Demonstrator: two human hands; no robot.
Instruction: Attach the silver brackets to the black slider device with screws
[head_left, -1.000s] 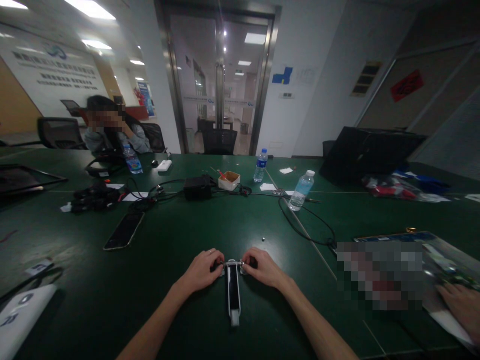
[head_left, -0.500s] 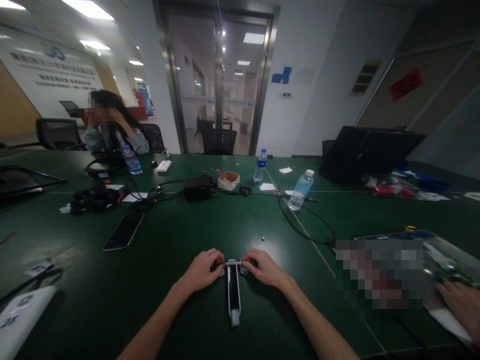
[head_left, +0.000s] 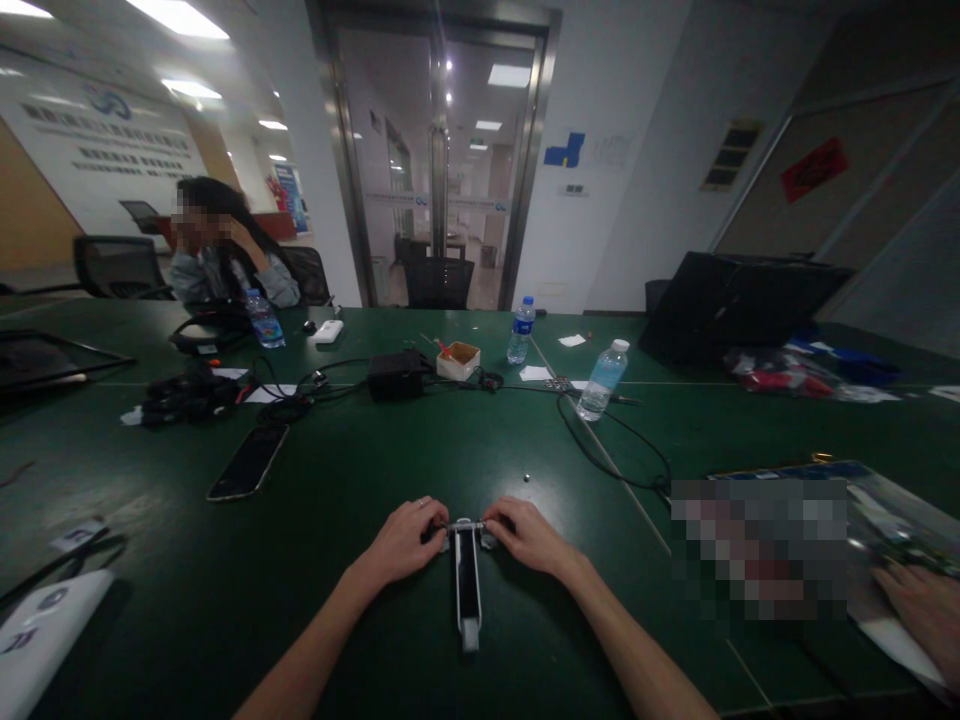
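The left hand and right hand grip opposite ends of a metal crossbar at the far end of an elongated white-and-black device, which lies flat on the green bench. A smartphone lies left of the device; a black power adapter stands beyond it.

Glass double doors, white walls, ceiling lights

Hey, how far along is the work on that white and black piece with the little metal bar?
The metal bar already sits across the end of the white-and-black device. In hand: the left hand and right hand pinch its ends. Remaining: unclear, though a small metal bead lies apart on the table.
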